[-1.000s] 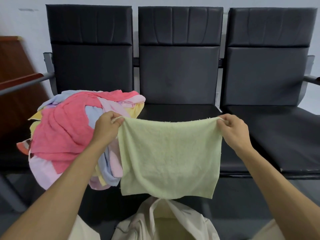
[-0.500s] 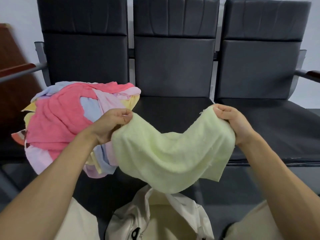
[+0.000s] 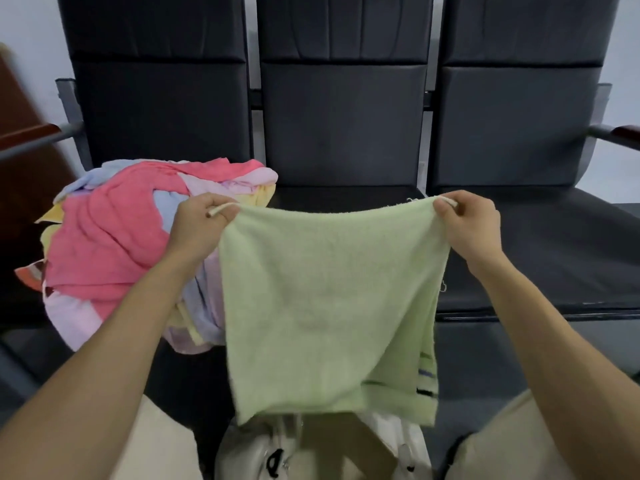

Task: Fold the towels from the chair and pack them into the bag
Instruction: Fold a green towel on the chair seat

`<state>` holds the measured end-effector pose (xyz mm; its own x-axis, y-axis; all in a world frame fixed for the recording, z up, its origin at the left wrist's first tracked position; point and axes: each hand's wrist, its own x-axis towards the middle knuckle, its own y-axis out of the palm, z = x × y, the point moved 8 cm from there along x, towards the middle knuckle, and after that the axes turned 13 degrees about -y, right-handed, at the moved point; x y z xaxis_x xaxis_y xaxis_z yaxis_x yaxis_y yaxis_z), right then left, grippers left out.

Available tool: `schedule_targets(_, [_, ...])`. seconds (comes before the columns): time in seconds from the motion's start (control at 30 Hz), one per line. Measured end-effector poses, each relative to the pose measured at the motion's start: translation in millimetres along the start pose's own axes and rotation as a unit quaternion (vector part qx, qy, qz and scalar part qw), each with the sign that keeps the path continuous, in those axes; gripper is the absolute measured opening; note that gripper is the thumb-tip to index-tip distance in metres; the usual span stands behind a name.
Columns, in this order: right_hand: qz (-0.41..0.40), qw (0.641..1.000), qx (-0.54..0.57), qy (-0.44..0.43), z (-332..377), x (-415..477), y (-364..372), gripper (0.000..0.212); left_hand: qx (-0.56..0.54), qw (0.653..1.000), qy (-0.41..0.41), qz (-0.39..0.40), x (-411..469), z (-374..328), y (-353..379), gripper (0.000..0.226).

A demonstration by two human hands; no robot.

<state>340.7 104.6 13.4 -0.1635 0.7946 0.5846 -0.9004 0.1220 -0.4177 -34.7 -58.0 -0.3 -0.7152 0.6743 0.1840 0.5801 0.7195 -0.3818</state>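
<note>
A pale green towel (image 3: 325, 299) hangs spread out in front of me, held by its two top corners. My left hand (image 3: 199, 226) pinches the left corner and my right hand (image 3: 471, 225) pinches the right corner. A heap of pink, blue, lilac and yellow towels (image 3: 114, 244) lies on the left chair seat, just behind my left hand. Below the towel's lower edge sits a cream cloth bag (image 3: 256, 455), partly hidden by the towel.
Three black padded chairs stand in a row; the middle seat (image 3: 346, 194) and the right seat (image 3: 554, 258) are bare. A metal armrest (image 3: 41, 140) juts out at the left, another armrest (image 3: 620, 133) at the right. My knees frame the bag.
Half a second ago the towel sagged slack between my hands; now my hands have moved apart and it hangs taut and flat again.
</note>
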Motion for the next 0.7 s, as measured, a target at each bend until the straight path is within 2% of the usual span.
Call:
schedule_targets(0.13, [0.003,0.997,-0.074,-0.037,-1.6,1.8,2.3,0.021,0.144,0.986,0.080,-0.025,-8.3,-8.1,2.7,0.017])
schedule_targets(0.33, [0.006,0.990,-0.124,-0.067,-6.5,2.6,-5.4,0.019,0.269,0.957,0.094,-0.044,-5.6,-5.0,6.0,0.022])
schedule_targets(0.47, [0.002,0.991,-0.123,-0.052,-9.0,3.4,-10.9,0.018,0.298,0.948,0.107,-0.022,-6.0,-4.2,12.4,0.022])
schedule_targets(0.7, [-0.010,0.989,-0.147,0.005,-17.6,-2.1,-18.0,0.015,0.277,0.952,0.128,-0.010,-11.5,-12.0,26.1,0.024])
